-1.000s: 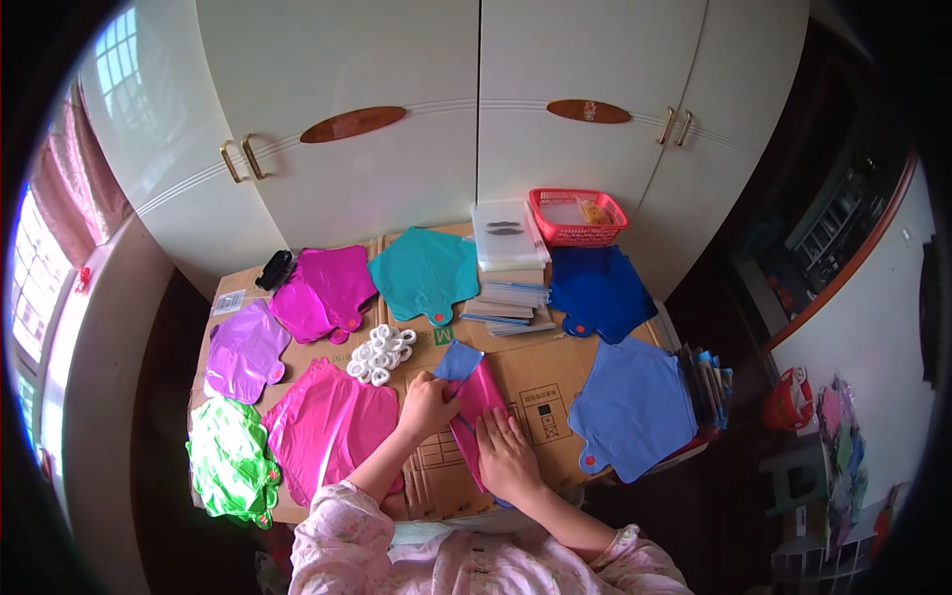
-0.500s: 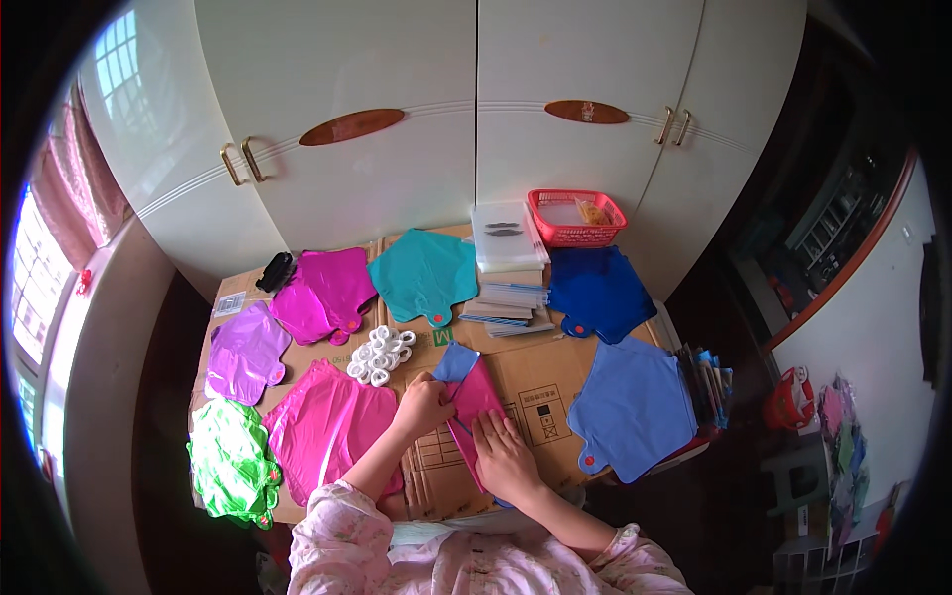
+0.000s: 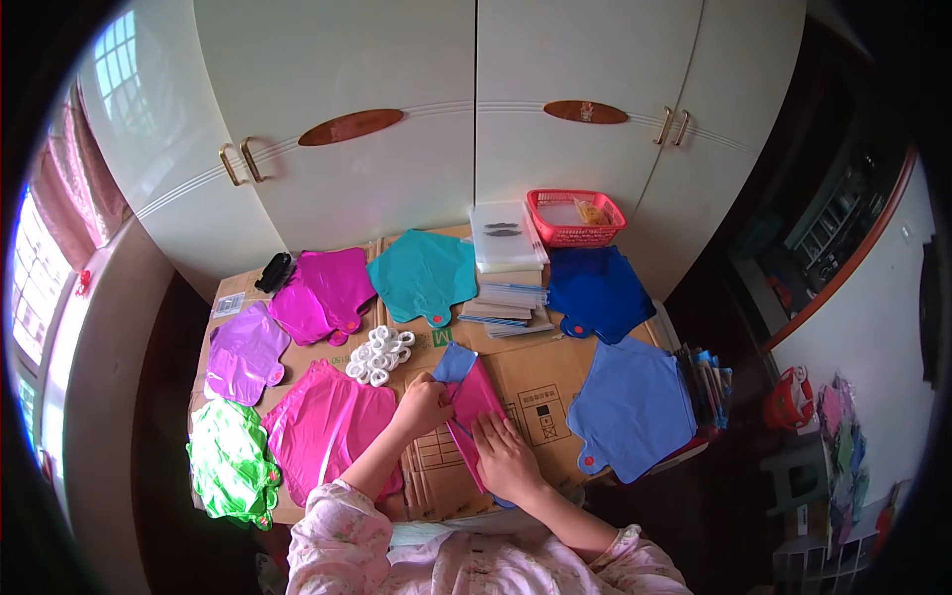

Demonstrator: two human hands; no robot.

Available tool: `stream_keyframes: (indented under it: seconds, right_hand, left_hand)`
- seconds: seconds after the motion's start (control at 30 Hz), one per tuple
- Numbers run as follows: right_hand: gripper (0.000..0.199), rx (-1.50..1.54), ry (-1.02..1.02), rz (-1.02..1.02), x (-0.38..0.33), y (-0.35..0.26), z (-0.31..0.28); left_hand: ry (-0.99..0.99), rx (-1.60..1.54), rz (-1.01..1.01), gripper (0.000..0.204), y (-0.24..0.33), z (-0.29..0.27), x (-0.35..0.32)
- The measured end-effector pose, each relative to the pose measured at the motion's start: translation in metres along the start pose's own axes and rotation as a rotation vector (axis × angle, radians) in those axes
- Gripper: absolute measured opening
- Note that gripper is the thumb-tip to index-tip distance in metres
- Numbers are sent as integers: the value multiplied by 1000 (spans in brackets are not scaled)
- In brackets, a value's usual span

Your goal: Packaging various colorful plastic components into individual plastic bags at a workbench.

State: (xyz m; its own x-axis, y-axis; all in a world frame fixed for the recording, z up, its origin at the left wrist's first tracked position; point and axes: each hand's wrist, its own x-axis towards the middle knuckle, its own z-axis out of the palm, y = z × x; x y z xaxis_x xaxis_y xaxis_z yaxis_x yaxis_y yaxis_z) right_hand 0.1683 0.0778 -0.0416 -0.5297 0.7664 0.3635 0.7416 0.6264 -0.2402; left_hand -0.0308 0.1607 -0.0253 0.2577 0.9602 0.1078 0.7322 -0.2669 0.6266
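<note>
On the cardboard-covered table lies a narrow folded strip of pink foil, apparently a flat foil balloon, with a blue piece showing at its far end. My left hand is closed, pinching the strip's left edge. Lying flat over its right side, my right hand presses down with fingers stretched out. To the left of my left hand is a spread pink foil balloon. White rings, perhaps ribbon rolls, are heaped just beyond that hand.
Flat foil balloons line the table: green, lilac, magenta, teal, dark blue and light blue. Stacked cards, clear sleeves and a red basket stand at the back, before white cabinets.
</note>
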Motion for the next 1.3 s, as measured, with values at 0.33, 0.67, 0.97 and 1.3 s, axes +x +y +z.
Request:
stream_keyframes:
  seconds: [0.33,0.67,0.97,1.3]
  right_hand:
    - [48,84,-8,-9,0,3,-4]
    - [51,84,-37,0,0,5,-4]
    - [55,81,-16,-17,-1,5,-2]
    - [21,269,-57,-4,36,69,-25]
  left_hand:
    - [-66,158,456,30,11,12,-4]
    - [-148,279,249,48,34,30,5]
    - [-243,385,63,59,35,27,31]
    - [-340,290,70,96,38,11,37]
